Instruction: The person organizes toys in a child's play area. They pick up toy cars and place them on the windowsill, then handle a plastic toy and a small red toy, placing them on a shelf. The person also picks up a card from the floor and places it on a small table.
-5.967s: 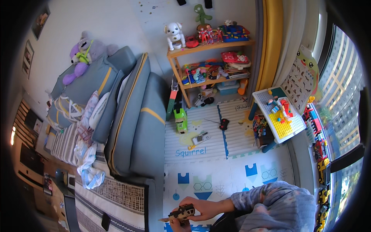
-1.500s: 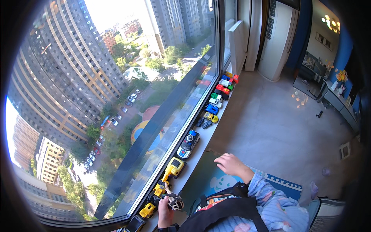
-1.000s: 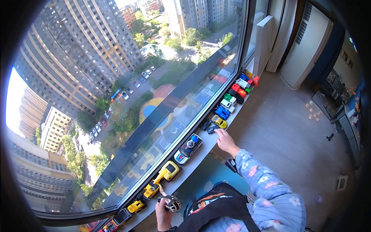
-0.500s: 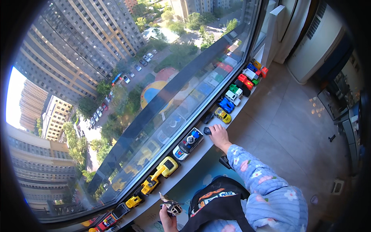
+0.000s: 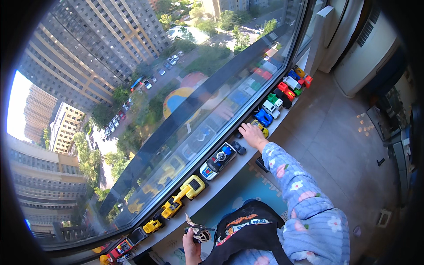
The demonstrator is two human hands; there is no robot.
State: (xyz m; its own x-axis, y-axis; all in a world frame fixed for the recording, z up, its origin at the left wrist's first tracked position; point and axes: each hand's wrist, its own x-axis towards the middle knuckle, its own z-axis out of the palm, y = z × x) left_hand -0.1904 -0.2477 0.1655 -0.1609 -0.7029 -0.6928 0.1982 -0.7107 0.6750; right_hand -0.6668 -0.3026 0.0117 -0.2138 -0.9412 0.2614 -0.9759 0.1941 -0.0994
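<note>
My left hand [image 5: 191,248] is wrapped around a black-and-beige toy vehicle [image 5: 202,234] with a ribbed, cage-like body, held in front of the sill. My right hand [image 5: 252,135] reaches to the window sill. Its fingers close over a small dark toy car [image 5: 238,134] beside the window frame, mostly hidden by them. Just beyond the hand is a yellow toy car [image 5: 262,128], partly covered. Nearer me, another dark toy car [image 5: 239,148] sits by itself against the end of a white-and-blue toy police car [image 5: 218,160].
A row of toys lines the narrow sill [image 5: 221,185]: a yellow toy excavator [image 5: 183,194] and red toy truck [image 5: 118,251] to the left, a blue toy car [image 5: 263,117] and several others to the right. Window glass [image 5: 176,154] borders the far side. The grey floor [image 5: 327,132] lies right.
My right hand has let go of one dark toy car beside the police car and moved along the sill onto the other dark car. My left hand still holds its toy.
</note>
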